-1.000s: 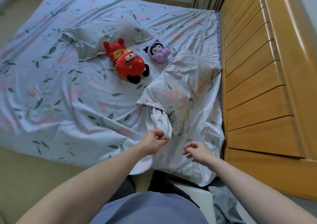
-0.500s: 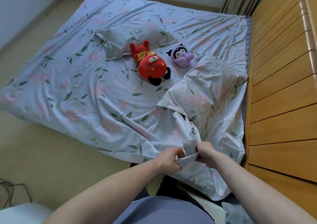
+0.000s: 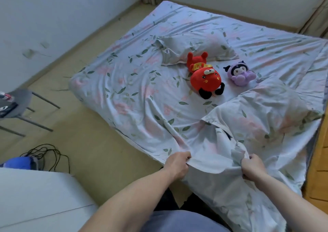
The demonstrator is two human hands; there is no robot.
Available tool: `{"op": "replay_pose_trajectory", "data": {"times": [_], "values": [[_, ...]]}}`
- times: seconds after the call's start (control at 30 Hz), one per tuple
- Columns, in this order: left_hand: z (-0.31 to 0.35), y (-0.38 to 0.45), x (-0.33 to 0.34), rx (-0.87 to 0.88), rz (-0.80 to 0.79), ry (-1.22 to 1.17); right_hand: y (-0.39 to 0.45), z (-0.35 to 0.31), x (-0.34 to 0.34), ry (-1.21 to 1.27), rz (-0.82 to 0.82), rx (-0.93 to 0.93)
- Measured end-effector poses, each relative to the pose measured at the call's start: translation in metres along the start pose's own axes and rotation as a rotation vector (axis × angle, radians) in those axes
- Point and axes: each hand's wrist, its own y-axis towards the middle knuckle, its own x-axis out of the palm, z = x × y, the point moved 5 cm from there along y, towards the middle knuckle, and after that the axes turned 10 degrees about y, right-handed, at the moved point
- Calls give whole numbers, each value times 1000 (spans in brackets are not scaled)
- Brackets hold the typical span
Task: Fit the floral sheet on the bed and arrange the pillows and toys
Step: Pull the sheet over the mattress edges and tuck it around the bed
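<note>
The floral sheet (image 3: 134,93) lies rumpled over a low mattress on the floor. My left hand (image 3: 177,164) grips its near edge, and my right hand (image 3: 252,167) grips a bunched fold of the same edge a little to the right. A floral pillow (image 3: 195,46) lies toward the far side. A second floral pillow (image 3: 262,114) lies at the near right. Between them sit a red plush toy (image 3: 204,77) and a purple plush toy (image 3: 238,73).
A wooden bed frame (image 3: 317,160) runs along the right edge. To the left stand a grey chair (image 3: 16,103), a black cable (image 3: 48,153) on the tan floor, a blue object (image 3: 17,162) and a white surface (image 3: 35,199). Walls and curtains close the far side.
My hands have spread apart along the sheet's near edge, the left one sliding left. The view has swung left, bringing the floor, chair and cable into sight.
</note>
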Motion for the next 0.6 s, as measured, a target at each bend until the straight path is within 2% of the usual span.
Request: {"op": "replay_pose_trajectory", "data": {"times": [0.07,0.23,0.33,0.43,0.5,0.6], "values": [[2,-14,9,49,-57,-24,4,9,-11,-210,0,-101],[0,-40,42,48,-170,-91,-5,23,-1,-881,-150,-373],[1,-49,47,29,-174,-94,-20,23,24,-1132,-214,-471],[5,-55,38,59,-138,-124,-47,27,67,-1228,-443,-641],[6,-55,30,79,-113,-148,-57,36,93,-1233,-576,-689],[3,-51,23,77,-80,-213,-50,54,114,-1185,-537,-634]]}}
